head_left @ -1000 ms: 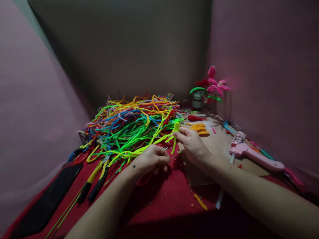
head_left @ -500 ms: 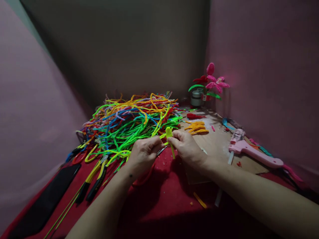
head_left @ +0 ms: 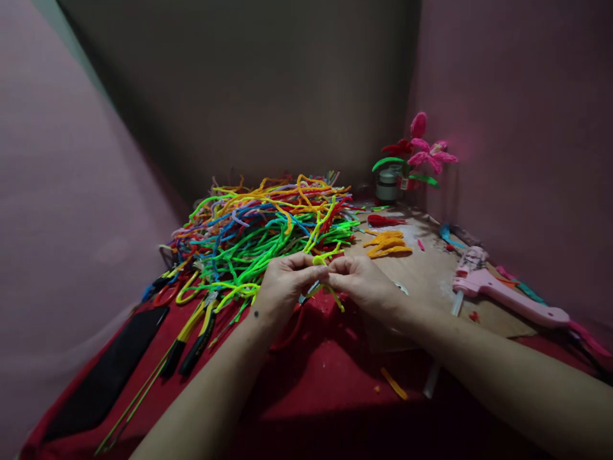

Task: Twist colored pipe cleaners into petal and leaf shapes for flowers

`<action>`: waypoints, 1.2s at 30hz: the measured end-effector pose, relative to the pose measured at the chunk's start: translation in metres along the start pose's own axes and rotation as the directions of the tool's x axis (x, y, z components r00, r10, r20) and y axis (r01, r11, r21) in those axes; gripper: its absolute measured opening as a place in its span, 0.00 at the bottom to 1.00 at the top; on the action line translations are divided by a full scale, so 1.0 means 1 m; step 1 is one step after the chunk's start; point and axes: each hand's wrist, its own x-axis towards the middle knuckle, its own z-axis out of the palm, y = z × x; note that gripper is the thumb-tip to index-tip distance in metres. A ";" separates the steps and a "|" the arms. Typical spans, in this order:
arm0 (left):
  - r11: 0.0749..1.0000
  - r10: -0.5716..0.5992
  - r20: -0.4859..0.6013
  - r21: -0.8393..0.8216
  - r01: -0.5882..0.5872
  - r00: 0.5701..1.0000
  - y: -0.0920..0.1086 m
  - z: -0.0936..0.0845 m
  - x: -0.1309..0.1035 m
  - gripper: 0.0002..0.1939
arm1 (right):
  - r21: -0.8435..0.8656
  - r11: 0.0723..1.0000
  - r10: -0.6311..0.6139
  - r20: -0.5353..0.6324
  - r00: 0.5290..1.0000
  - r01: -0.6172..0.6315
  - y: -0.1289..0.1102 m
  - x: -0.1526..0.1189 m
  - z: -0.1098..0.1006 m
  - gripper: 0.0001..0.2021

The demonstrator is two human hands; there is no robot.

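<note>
Both my hands meet over the red cloth, just in front of the heap of pipe cleaners. A yellow-green pipe cleaner (head_left: 319, 260), bent into a small loop, is pinched between them; one end sticks out below. My left hand (head_left: 290, 281) closes thumb and fingers on its left side. From the right, my right hand (head_left: 360, 282) pinches the same piece, its fingertips touching the left thumb. The fingers hide most of the piece. Scissors (head_left: 290, 329) lie partly hidden beneath the hands.
Many-coloured pipe cleaners (head_left: 268, 236) are heaped behind. Yellow-black pliers (head_left: 198, 335) and a black phone (head_left: 108, 374) lie left. Right, a board (head_left: 426, 275) bears orange petals (head_left: 387, 243) and a pink glue gun (head_left: 507, 297). Pink flowers (head_left: 433, 153) stand at the back.
My left hand has moved up against my right fingertips, and the upright yellow-green loop is now lower and mostly covered by fingers. The view has shifted slightly left.
</note>
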 end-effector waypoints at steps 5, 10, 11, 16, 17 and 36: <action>0.965 0.152 -0.074 0.226 -0.131 0.986 -0.005 0.005 -0.001 0.07 | 0.127 0.991 0.028 0.023 0.999 -0.031 0.002 0.001 0.000 0.09; 0.585 0.590 -0.034 0.706 -0.399 0.807 -0.016 0.012 -0.001 0.08 | 0.153 0.983 0.099 -0.004 0.995 -0.097 0.005 0.002 0.001 0.06; 0.552 0.617 -0.019 0.724 -0.415 0.786 -0.016 0.013 -0.001 0.07 | 0.158 0.983 0.100 -0.016 0.995 -0.097 0.005 0.002 0.001 0.05; 0.796 0.400 -0.097 0.529 -0.293 0.911 -0.012 0.012 0.001 0.07 | 0.131 0.986 0.111 -0.039 0.993 -0.105 0.005 0.001 0.000 0.04; 0.829 0.348 -0.107 0.498 -0.253 0.931 -0.010 0.011 0.002 0.08 | 0.121 0.986 0.117 -0.041 0.992 -0.111 0.005 0.001 0.000 0.05; 0.844 0.483 -0.232 0.379 -0.379 0.845 -0.003 0.013 -0.001 0.08 | 0.120 0.989 0.085 -0.015 0.996 -0.082 -0.008 0.000 -0.007 0.06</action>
